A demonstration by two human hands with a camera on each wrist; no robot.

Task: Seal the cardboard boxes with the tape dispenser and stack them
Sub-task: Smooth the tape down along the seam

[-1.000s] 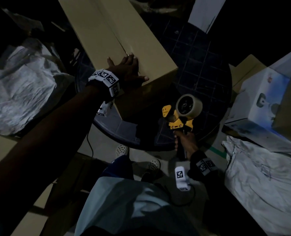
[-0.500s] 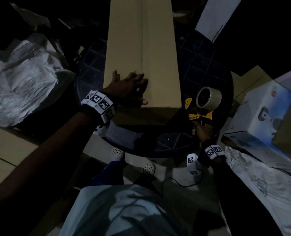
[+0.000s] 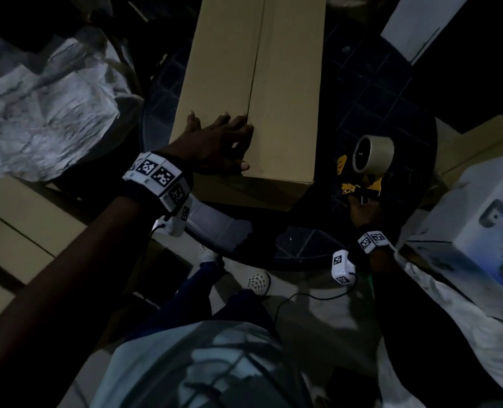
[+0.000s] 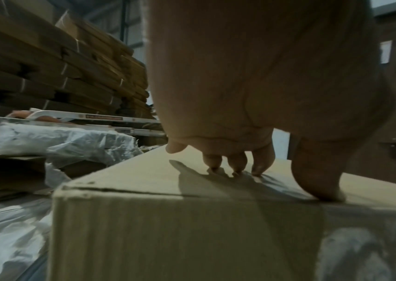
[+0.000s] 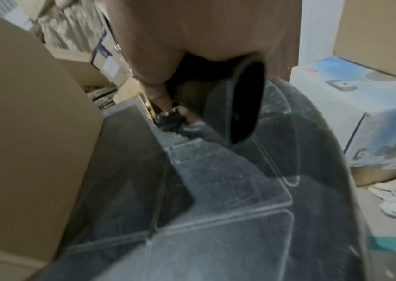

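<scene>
**Left hand pressing on a cardboard box while the right hand is gripping a tape dispenser**

A person is standing at a round, dark tabletop [image 3: 391,92] marked with a grid of square tiles. A long, plain brown cardboard box [image 3: 285,92] is lying on it, running away from the person, with its two top flaps meeting in a seam down the middle.

The left hand [image 3: 217,145] is resting on the near end of the box top, just left of the seam. Its fingers [image 4: 261,163] are spread apart and bent, pressing down with their tips, and the thumb is lying along the near edge.

The right hand [image 3: 362,210] is wrapping closed around the handle of a yellow and black tape dispenser [image 3: 365,169] carrying a roll of tan tape. The dispenser is sitting just beside the box's near right corner, over the tabletop; whether it is touching the surface cannot be told.

Crumpled white plastic sheeting [image 3: 38,107] is lying to the left. A white printed carton [image 3: 479,219] is sitting to the right. Stacks of flattened cardboard [image 4: 59,66] are piled behind, in the left wrist view.
</scene>
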